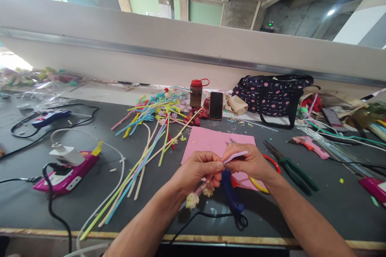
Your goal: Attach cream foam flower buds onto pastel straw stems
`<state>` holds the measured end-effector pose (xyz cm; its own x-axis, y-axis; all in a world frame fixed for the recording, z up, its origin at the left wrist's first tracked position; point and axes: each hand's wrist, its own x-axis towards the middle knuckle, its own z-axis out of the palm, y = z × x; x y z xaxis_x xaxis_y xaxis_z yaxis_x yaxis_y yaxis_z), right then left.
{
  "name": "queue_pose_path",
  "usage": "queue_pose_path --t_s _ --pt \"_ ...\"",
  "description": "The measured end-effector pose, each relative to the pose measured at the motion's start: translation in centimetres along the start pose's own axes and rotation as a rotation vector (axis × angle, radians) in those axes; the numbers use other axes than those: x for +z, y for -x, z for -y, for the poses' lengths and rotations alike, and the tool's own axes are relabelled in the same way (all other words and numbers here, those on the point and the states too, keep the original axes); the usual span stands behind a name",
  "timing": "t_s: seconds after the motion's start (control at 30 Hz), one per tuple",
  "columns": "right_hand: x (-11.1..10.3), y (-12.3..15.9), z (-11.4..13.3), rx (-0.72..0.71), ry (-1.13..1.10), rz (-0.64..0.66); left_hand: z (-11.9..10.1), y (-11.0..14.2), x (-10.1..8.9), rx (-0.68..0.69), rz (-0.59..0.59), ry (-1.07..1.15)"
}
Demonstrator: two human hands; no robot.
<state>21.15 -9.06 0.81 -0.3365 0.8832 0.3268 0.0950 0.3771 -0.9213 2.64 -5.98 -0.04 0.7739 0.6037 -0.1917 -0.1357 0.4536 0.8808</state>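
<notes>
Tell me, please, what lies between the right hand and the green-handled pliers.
In the head view, the scissors' red handle loop lies between the right hand and the green-handled pliers, with dark tabletop showing.

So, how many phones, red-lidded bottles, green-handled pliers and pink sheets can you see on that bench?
Phones: 2 (upright phone, phone at far right)
Red-lidded bottle: 1
Green-handled pliers: 1
Pink sheet: 1
Total: 5

Lilac strip [237, 155]: in left hand [201, 168] and right hand [249, 163], lower centre
Bottle [196, 97]: centre
Power strip [81, 170]: lower left
</notes>
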Motion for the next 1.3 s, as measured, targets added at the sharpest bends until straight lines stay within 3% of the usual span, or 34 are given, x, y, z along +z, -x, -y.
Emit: queue_pose_path --t_s 0.1,0.2,0.37,0.5,0.63,0.77,0.87,1.0,1.17,1.23,1.3 --pt "-0.08 0.06 0.22 -0.033 -0.006 0.067 0.41 -0.15 -0.29 -0.095 0.135 0.082" --pt "0.04 0.16 0.60 -0.038 0.034 0.046 0.72 -0.31 -0.39 -0.136 0.181 0.126" --pt "0.24 0.20 0.77 0.156 0.063 -0.078 0.47 -0.19 -0.08 -0.034 0.035 -0.010" --pt "0.27 0.20 0.81 0.252 0.087 -0.094 0.43 -0.13 0.33 0.078 -0.112 -0.179" --pt "0.34 0.22 0.99 0.282 0.096 -0.093 0.78 -0.24 0.33 0.173 -0.152 -0.265" --pt "0.19 0.20 0.89 0.241 0.085 -0.077 0.60 -0.06 0.24 0.118 -0.162 -0.342" --pt "-0.09 0.18 0.61 0.146 0.073 -0.040 0.24 0.16 0.35 0.083 -0.130 -0.304" --pt "-0.31 0.23 0.47 0.084 -0.034 0.050 0.18 0.26 0.28 0.006 0.007 -0.155" --pt "0.01 0.47 0.72 0.140 -0.031 0.115 0.50 0.19 -0.05 -0.090 0.209 -0.036" --pt "0.17 0.48 0.68 0.210 0.001 0.053 0.52 0.18 0.05 -0.051 0.166 -0.050" --pt "0.27 0.42 0.54 0.262 0.022 -0.020 0.52 0.14 0.27 0.002 0.045 -0.094"
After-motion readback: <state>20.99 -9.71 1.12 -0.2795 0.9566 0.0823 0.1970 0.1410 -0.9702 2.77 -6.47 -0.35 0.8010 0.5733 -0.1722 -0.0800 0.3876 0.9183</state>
